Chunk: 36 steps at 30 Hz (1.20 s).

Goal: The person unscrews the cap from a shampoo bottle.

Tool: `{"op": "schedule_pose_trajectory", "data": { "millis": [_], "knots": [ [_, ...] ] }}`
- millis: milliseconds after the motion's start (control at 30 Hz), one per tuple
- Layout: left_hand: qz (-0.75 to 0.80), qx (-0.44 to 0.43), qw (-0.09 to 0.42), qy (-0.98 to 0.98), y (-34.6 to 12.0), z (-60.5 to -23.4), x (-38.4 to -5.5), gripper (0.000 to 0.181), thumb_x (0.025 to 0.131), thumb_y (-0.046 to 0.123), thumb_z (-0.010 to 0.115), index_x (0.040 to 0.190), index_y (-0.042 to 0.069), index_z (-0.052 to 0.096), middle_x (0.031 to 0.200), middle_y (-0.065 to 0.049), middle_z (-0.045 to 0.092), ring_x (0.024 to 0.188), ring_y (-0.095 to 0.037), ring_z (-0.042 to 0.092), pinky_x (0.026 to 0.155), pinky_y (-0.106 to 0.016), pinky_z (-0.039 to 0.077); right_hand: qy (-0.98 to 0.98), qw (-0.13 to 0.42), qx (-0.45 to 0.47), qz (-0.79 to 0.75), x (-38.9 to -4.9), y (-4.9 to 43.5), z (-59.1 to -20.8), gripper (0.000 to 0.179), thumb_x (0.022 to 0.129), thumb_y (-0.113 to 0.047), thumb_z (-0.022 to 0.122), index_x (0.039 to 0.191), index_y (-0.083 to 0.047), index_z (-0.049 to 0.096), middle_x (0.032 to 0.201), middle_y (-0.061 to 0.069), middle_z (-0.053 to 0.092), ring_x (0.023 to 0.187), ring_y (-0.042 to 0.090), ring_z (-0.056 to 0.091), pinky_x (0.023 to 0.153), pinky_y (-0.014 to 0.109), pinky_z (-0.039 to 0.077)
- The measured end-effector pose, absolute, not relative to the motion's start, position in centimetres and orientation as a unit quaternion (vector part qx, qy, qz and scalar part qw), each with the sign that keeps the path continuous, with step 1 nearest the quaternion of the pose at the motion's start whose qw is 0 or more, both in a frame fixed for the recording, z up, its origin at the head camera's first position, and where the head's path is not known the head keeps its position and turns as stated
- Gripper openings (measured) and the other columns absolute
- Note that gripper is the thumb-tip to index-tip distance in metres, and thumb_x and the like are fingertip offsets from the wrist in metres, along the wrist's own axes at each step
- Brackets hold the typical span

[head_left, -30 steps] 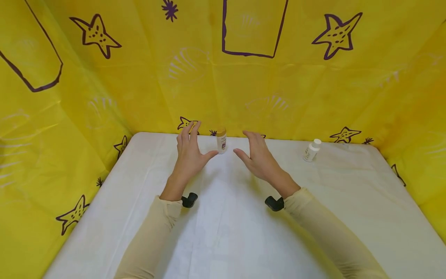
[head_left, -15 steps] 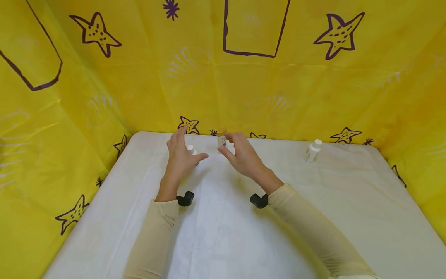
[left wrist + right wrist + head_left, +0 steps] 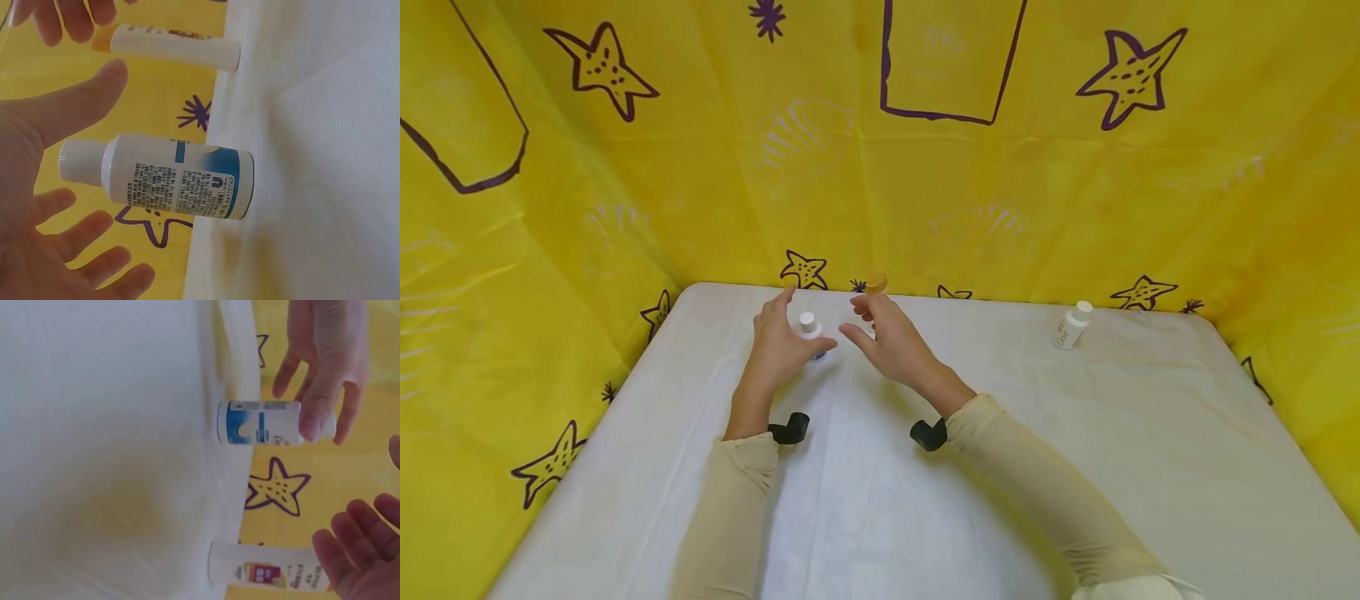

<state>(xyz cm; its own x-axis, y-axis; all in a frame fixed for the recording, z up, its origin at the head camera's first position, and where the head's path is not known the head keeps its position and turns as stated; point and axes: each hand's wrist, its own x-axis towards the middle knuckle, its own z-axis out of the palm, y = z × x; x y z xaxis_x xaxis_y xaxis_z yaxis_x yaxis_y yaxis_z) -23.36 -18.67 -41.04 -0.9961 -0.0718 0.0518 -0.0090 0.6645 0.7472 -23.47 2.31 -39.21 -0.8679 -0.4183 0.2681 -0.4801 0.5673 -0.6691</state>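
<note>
A small white bottle with a blue band (image 3: 807, 323) stands upright on the white-covered table. My left hand (image 3: 775, 343) curves around its left side, and in the left wrist view the bottle (image 3: 181, 178) stands between spread thumb and fingers with gaps on both sides. Just right of it is my right hand (image 3: 895, 343), thumb and fingers apart and nothing between them. Behind that hand a yellow-capped white bottle (image 3: 876, 283) is mostly hidden in the head view; its whole body (image 3: 178, 47) shows in the left wrist view. In the right wrist view its orange-and-purple label (image 3: 265, 574) is visible.
Another white bottle with a white cap (image 3: 1071, 325) stands farther right near the table's back edge. Yellow cloth walls (image 3: 880, 192) with starfish drawings rise behind and at both sides of the table (image 3: 880, 517).
Both hands have moved left, the right one farther, passing in front of the yellow-capped bottle. The blue-banded bottle, earlier hidden by the left hand, now shows. The bottles stand where they were.
</note>
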Motion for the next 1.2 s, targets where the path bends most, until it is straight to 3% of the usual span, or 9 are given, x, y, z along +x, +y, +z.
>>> {"op": "schedule_pose_trajectory", "data": {
  "millis": [200, 300, 433, 567, 733, 967, 1200],
  "knots": [
    [-0.418, 0.024, 0.007, -0.908, -19.1, -41.3, -23.5, 0.109, 0.080, 0.036, 0.087, 0.163, 0.015, 0.019, 0.163, -0.015, 0.034, 0.148, -0.039, 0.029, 0.120, -0.061, 0.032, -0.883, 0.040, 0.256, 0.391, -23.9, 0.8, -39.9, 0.050, 0.100, -0.032, 0.066, 0.140, -0.005, 0.053, 0.132, 0.012, 0.062, 0.119, 0.027, 0.062, 0.100, 0.039, 0.056],
    [-0.411, 0.016, 0.006, -0.911, -19.5, -41.5, -23.6, 0.099, 0.081, 0.036, 0.087, 0.159, 0.010, 0.033, 0.160, -0.018, 0.038, 0.145, -0.042, 0.030, 0.120, -0.060, 0.032, -0.884, 0.040, 0.260, 0.387, -24.2, 0.1, -40.1, 0.050, 0.100, -0.032, 0.066, 0.140, -0.005, 0.054, 0.132, 0.012, 0.062, 0.119, 0.027, 0.062, 0.099, 0.038, 0.056],
    [-0.393, -0.009, 0.021, -0.919, -20.0, -41.9, -23.5, 0.074, 0.080, 0.032, 0.088, 0.141, 0.004, 0.056, 0.150, -0.022, 0.049, 0.137, -0.047, 0.034, 0.113, -0.060, 0.032, -0.886, 0.030, 0.258, 0.385, -24.5, -0.5, -40.4, 0.050, 0.102, -0.032, 0.064, 0.141, -0.003, 0.054, 0.131, 0.013, 0.063, 0.120, 0.031, 0.062, 0.100, 0.040, 0.055],
    [-0.386, -0.030, 0.027, -0.921, -20.4, -42.2, -23.6, 0.055, 0.082, 0.030, 0.086, 0.127, 0.005, 0.067, 0.139, -0.019, 0.061, 0.133, -0.045, 0.041, 0.113, -0.059, 0.032, -0.887, 0.017, 0.251, 0.387, -24.9, -1.1, -40.8, 0.051, 0.102, -0.032, 0.063, 0.143, -0.003, 0.054, 0.131, 0.014, 0.064, 0.119, 0.030, 0.063, 0.101, 0.041, 0.054],
    [-0.388, -0.043, 0.029, -0.920, -20.6, -42.3, -23.5, 0.048, 0.083, 0.029, 0.085, 0.123, 0.007, 0.071, 0.130, -0.016, 0.069, 0.131, -0.040, 0.050, 0.114, -0.057, 0.036, -0.880, 0.009, 0.257, 0.400, -25.2, -1.9, -41.2, 0.052, 0.101, -0.031, 0.064, 0.143, -0.002, 0.055, 0.131, 0.015, 0.065, 0.117, 0.029, 0.064, 0.101, 0.040, 0.055],
    [-0.395, -0.015, 0.009, -0.919, -20.0, -42.3, -23.4, 0.052, 0.088, 0.031, 0.080, 0.130, 0.004, 0.068, 0.136, -0.021, 0.063, 0.129, -0.039, 0.056, 0.112, -0.054, 0.043, -0.871, 0.003, 0.266, 0.413, -25.4, -2.4, -41.4, 0.049, 0.101, -0.024, 0.065, 0.144, -0.002, 0.054, 0.130, 0.017, 0.065, 0.118, 0.033, 0.064, 0.102, 0.042, 0.054],
    [-0.393, -0.029, 0.017, -0.919, -19.6, -42.3, -23.2, 0.053, 0.089, 0.027, 0.079, 0.137, 0.008, 0.065, 0.135, -0.018, 0.067, 0.130, -0.038, 0.059, 0.111, -0.053, 0.046, -0.869, 0.010, 0.254, 0.424, -25.3, -2.6, -41.7, 0.034, 0.100, -0.023, 0.067, 0.128, -0.004, 0.065, 0.121, 0.013, 0.066, 0.113, 0.029, 0.064, 0.097, 0.039, 0.055]
  ]
}}
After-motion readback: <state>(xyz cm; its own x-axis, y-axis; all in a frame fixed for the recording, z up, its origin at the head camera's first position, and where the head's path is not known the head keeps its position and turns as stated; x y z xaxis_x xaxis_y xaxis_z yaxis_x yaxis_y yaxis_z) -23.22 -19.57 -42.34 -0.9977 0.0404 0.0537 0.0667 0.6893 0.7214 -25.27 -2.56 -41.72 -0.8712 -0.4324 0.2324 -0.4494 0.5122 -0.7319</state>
